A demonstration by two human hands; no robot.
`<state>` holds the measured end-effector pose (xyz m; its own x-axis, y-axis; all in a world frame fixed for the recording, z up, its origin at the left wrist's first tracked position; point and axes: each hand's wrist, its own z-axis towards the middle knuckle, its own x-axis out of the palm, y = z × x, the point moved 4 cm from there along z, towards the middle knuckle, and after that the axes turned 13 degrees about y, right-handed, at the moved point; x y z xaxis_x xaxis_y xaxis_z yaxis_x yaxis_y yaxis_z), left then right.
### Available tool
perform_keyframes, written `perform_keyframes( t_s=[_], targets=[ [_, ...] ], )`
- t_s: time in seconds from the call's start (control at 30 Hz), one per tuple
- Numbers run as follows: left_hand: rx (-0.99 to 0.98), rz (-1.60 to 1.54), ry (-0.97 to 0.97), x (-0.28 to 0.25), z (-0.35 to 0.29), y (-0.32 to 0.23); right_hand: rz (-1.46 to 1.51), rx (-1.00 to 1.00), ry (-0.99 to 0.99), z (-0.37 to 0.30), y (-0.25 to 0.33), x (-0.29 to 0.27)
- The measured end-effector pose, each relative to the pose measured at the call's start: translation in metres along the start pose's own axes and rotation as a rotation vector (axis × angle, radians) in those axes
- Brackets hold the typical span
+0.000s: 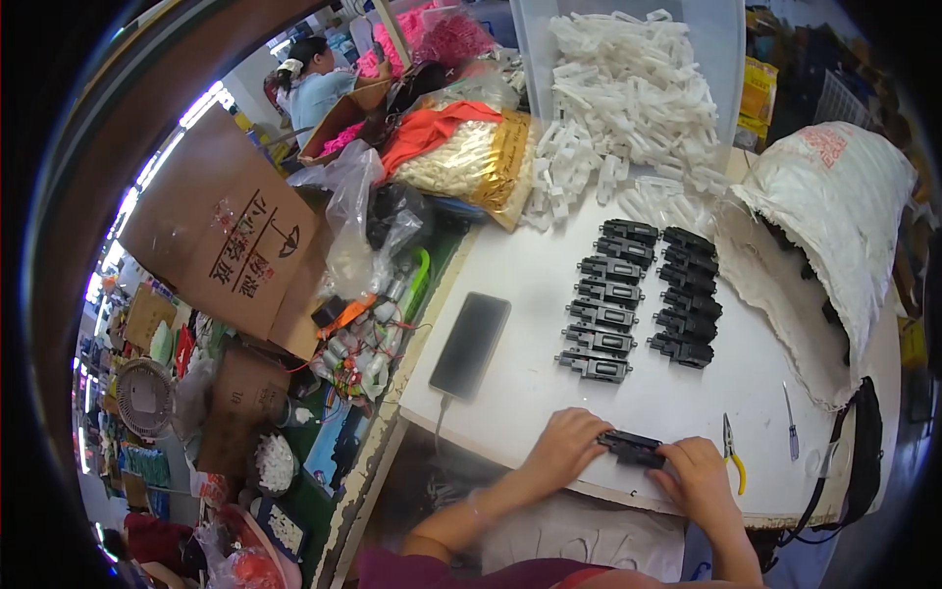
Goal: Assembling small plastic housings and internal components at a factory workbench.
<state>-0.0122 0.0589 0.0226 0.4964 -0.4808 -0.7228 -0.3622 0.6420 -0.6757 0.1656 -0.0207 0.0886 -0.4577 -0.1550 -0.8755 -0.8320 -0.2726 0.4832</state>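
Observation:
Near the front edge of the white table, a long black plastic part (633,449) is held level between both hands. My left hand (571,444) grips its left end, fingers closed around it. At the other end, my right hand (699,475) pinches it between thumb and fingers. Beyond the hands lie two columns of similar black plastic parts: a left column (606,292) and a right column (690,294), laid side by side in rows. The undersides of the fingers are hidden.
A phone (471,346) with a cable lies left. Yellow-handled pliers (733,456) and a screwdriver (790,422) lie right. A white sack (834,216) stands at the right edge. Behind, a clear bin (535,79) spills translucent plastic pieces. A cardboard box (216,216) and another person (316,83) are farther left.

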Motion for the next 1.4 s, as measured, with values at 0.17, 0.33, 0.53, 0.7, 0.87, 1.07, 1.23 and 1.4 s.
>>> perform_keyframes(
  t_s=[0.17,0.33,0.53,0.7,0.87,1.07,1.23,1.4],
  targets=[
    [0.094,-0.051,-0.011,0.022,0.014,-0.026,0.006,0.123,-0.075,-0.028,-0.006,-0.001],
    [0.112,-0.026,0.019,0.024,0.017,-0.03,-0.005,0.204,-0.149,-0.039,-0.01,0.002],
    [0.097,0.026,0.037,0.033,0.016,-0.021,0.036,0.175,-0.234,-0.041,-0.012,0.001],
    [0.045,-0.002,0.069,0.02,0.02,-0.027,0.291,0.219,-0.358,-0.043,-0.022,-0.003],
    [0.067,0.066,0.052,0.018,0.027,-0.034,1.228,0.386,-0.543,-0.063,-0.04,0.0],
    [0.044,0.051,0.057,0.017,0.025,-0.035,1.471,0.021,-0.879,-0.132,-0.076,-0.007],
    [0.046,0.049,0.077,0.019,0.027,-0.035,0.743,0.241,-1.653,-0.315,-0.117,-0.047],
    [0.1,0.154,0.057,0.001,0.017,-0.046,0.054,0.717,-2.228,-0.449,-0.11,-0.035]
  ],
)
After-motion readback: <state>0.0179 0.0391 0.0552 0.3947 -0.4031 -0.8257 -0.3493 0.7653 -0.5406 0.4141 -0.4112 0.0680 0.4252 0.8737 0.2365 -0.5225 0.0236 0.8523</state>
